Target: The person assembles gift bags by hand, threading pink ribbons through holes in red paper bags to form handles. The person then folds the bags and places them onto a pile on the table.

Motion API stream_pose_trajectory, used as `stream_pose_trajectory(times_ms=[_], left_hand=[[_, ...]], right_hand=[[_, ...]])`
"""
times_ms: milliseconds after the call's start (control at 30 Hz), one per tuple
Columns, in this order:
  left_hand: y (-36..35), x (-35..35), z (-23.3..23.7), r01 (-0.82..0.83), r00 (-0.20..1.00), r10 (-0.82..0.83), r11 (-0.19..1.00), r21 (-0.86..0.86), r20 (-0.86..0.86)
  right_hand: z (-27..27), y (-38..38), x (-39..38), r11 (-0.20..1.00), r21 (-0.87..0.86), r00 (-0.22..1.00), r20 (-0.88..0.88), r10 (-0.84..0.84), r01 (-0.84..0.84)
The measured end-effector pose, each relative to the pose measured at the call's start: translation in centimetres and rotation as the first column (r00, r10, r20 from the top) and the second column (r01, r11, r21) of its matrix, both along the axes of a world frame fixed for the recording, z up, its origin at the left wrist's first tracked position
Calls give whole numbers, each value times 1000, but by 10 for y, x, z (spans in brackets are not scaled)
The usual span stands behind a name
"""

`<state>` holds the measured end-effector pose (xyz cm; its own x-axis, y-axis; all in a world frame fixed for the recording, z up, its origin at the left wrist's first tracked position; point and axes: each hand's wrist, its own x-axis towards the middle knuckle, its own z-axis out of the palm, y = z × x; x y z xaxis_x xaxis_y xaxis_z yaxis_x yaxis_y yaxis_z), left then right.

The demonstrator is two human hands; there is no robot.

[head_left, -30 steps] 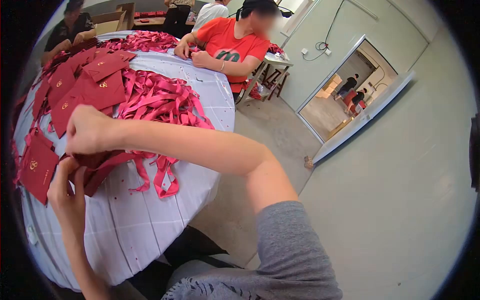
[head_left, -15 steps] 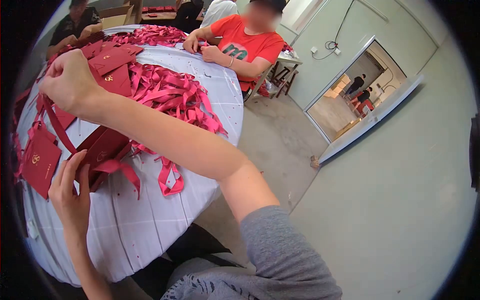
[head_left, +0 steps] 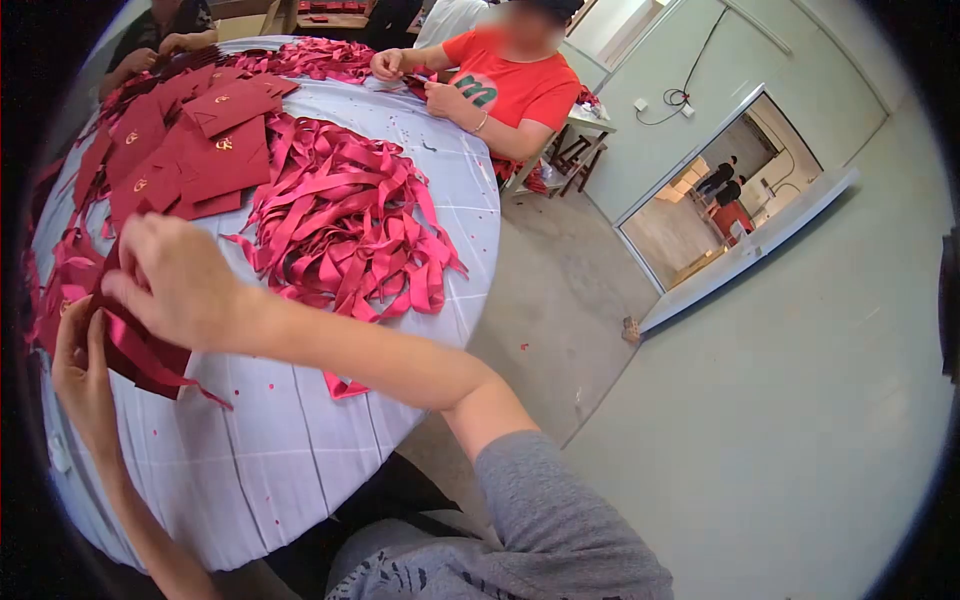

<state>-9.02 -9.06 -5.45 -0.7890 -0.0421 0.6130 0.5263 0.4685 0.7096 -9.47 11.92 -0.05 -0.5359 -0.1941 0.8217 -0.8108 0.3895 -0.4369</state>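
At the table's left side, my left hand [head_left: 85, 365] grips the edge of a dark red paper gift bag [head_left: 155, 372] between thumb and fingers. A pink-red ribbon [head_left: 165, 368] hangs loose across the bag, its end lying toward the tablecloth. My right hand [head_left: 185, 285] is over the bag's top with its fingers curled in; it is slightly blurred, and what it pinches is hidden. Beyond it lies a pile of flat dark red bags [head_left: 215, 155] with gold marks. A heap of loose ribbons [head_left: 350, 215] lies to the right of that pile.
A white cloth covers the round table [head_left: 290, 440]. Across it, a person in a red shirt [head_left: 510, 90] handles something dark red. Another person [head_left: 160, 45] works at the far left. An open door [head_left: 750, 230] stands at the right.
My right hand has come down from raised above the bag, where it drew a ribbon upward, to the bag's top. My left hand and the bag have shifted left. The view has shifted slightly.
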Motion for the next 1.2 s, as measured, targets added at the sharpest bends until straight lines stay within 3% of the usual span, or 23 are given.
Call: stream_pose_trajectory(times_ms=[133,267,367,433,500,567,700,733,800,833,867,900,967,1033,1133,1167,1200], left_hand=[[-4,-4,-9,46,997,-51,995,86,56],[-9,-8,-10,62,987,-72,995,76,143],[-12,-13,-18,65,985,-77,995,80,153],[-20,-20,-27,81,983,-95,992,95,157],[-22,-21,-28,91,981,-109,990,111,160],[-21,-20,-27,57,982,-69,996,72,175],[-47,-38,-40,89,978,-94,995,36,184],[-60,-47,-50,50,985,-65,995,92,162],[-79,-58,-62,-16,991,0,993,116,134],[-87,-60,-64,-46,991,36,995,85,126],[-91,-58,-63,-114,993,107,978,-173,-48],[-91,-58,-62,-113,993,106,978,-174,-48],[-82,-53,-52,-32,968,-46,953,302,246],[-90,-58,-55,2,974,-60,966,259,217],[-91,-53,-50,32,984,-71,973,230,165],[-88,-50,-47,28,988,-63,970,242,141],[-88,-50,-47,26,988,-62,970,244,141]], right_hand=[[-30,-7,5,998,65,999,41,-25,22],[-42,-6,5,993,69,978,193,80,-95],[-42,-7,5,990,-71,953,269,139,-125],[-36,-7,9,959,-184,855,438,278,-217],[-31,-5,12,948,-192,874,375,309,-253],[-18,1,21,859,-341,671,536,512,-383],[-31,-3,9,877,-285,666,572,479,-386],[-32,-3,6,866,-309,644,581,499,-392],[-32,-1,5,824,-395,498,661,562,-406],[-34,2,2,825,-332,452,712,538,-458],[-26,6,7,833,-291,460,725,513,-470],[-19,10,12,840,-251,467,737,488,-482],[-29,7,6,843,-234,487,728,483,-485],[-26,8,2,907,-33,700,624,347,-421],[-13,21,3,849,-367,457,724,517,-380],[-11,25,1,849,-365,456,725,516,-381],[-10,29,-3,900,-224,599,682,419,-373]])
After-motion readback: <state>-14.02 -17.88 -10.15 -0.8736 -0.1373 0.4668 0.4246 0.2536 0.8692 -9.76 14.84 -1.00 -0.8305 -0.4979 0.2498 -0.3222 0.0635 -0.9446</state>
